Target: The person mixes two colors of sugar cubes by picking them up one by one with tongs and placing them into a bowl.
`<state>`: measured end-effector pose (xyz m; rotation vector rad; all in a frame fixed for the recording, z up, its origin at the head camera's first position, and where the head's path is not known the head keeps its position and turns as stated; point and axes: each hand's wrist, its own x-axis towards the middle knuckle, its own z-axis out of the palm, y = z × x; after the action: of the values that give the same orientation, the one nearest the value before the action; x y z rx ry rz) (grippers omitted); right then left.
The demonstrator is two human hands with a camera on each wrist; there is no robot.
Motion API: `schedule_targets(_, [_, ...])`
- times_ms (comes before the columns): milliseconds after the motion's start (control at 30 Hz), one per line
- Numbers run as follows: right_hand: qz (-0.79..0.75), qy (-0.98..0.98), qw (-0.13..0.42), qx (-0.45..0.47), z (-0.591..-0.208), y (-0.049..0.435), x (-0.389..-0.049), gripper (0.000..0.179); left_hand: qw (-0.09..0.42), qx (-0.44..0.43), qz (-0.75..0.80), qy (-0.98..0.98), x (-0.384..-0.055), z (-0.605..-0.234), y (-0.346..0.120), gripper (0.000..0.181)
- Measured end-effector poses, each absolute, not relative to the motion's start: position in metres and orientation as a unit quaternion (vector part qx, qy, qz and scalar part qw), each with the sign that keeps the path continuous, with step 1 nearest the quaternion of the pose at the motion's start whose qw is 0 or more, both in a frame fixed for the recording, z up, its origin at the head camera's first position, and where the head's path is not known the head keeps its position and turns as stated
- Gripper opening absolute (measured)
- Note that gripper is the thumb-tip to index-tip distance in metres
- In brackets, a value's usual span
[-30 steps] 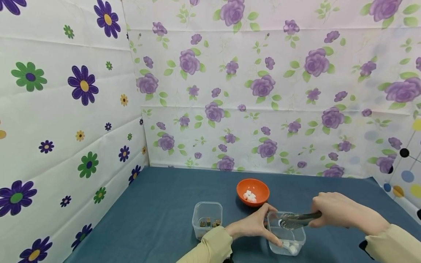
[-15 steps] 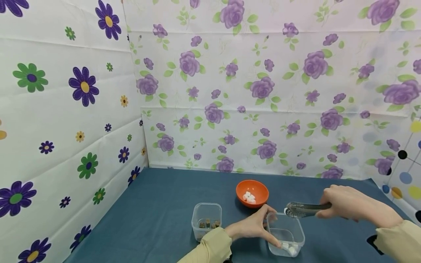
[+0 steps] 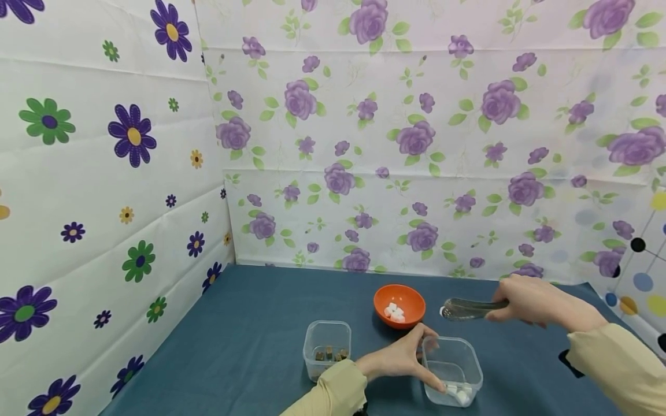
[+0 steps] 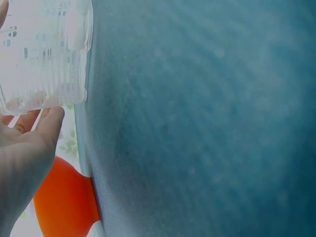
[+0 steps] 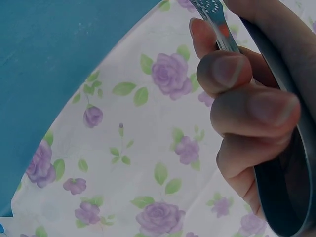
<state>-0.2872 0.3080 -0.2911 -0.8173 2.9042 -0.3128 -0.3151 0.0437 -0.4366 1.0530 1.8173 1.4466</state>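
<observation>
Lower right, head view: right hand (image 3: pixel 536 301), fingers clasping tongs (image 3: pixel 470 309), white piece (image 3: pixel 441 311) apparently at their tip; left hand (image 3: pixel 398 359), fingers gripping clear container (image 3: pixel 462 353). Presumed step: transfer; next move likely calls for release over orange bowl (image 3: pixel 413 297), lower centre.

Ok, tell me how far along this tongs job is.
Done: several white pieces lie in the orange bowl.
In hand: the right grip holds tongs with another white piece at their tip, not yet over the bowl; the left grip holds a clear container.
Probably left: remaining pieces inside that container.
</observation>
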Motion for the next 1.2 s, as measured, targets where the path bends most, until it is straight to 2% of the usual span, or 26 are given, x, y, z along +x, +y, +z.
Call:
schedule_targets(500, [-0.076,0.962,0.026,-0.261,-0.297,0.280,-0.321,0.039,0.299,0.382,0.535,0.692,-0.314,-0.435,0.043,0.056])
schedule_targets(833, [-0.068,0.969,0.055,-0.232,-0.304,0.269,-0.331,0.034,0.297,0.387,0.532,0.692,-0.315,-0.435,0.043,0.057])
schedule_targets(1200, [-0.077,0.967,0.054,-0.236,-0.308,0.266,-0.333,0.035,0.301,0.382,0.531,0.694,-0.315,-0.435,0.043,0.056])
